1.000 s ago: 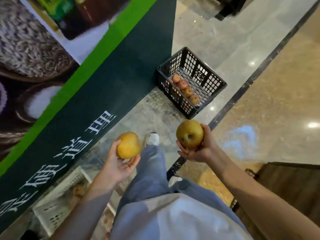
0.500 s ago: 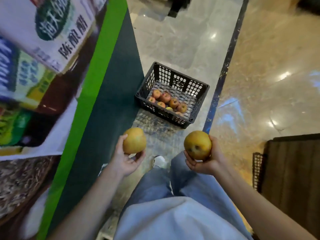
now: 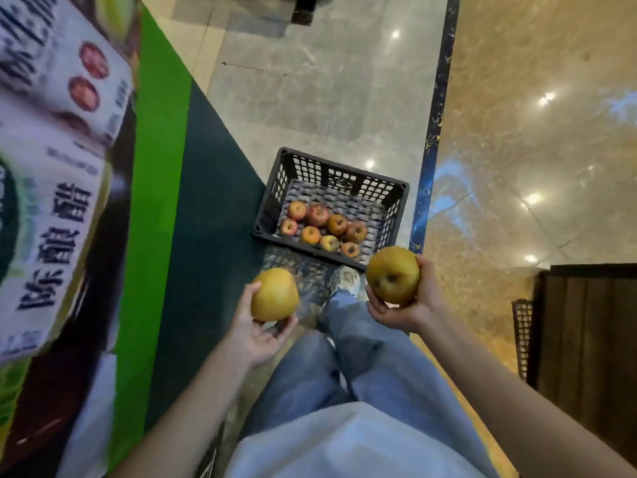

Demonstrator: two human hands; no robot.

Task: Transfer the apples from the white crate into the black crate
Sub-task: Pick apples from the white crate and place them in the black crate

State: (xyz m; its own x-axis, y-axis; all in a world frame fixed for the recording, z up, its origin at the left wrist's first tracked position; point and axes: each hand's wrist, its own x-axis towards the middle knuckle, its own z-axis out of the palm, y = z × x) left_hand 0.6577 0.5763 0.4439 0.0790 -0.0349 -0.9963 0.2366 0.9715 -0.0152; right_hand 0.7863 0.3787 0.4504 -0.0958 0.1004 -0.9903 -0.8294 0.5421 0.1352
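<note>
The black crate (image 3: 394, 215) stands on the floor just ahead of my feet, with several reddish apples (image 3: 319, 215) lying in its near half. My left hand (image 3: 256, 329) holds a yellow apple (image 3: 274, 294) from below, fingers curled round it, just short of the crate's near left corner. My right hand (image 3: 410, 305) grips a second yellow apple (image 3: 393, 274) with two dark spots, over the crate's near right corner. The white crate is out of view.
A tall advertising board (image 3: 103, 219) with green edge runs along my left. A dark blue floor strip (image 3: 431, 132) passes right of the crate. A dark wooden piece of furniture (image 3: 586, 339) stands at the right. My shoe (image 3: 344, 281) is near the crate.
I have walked toward the black crate, which now sits closer and more centred. Both hands still carry their apples. The white crate has dropped out of view behind.
</note>
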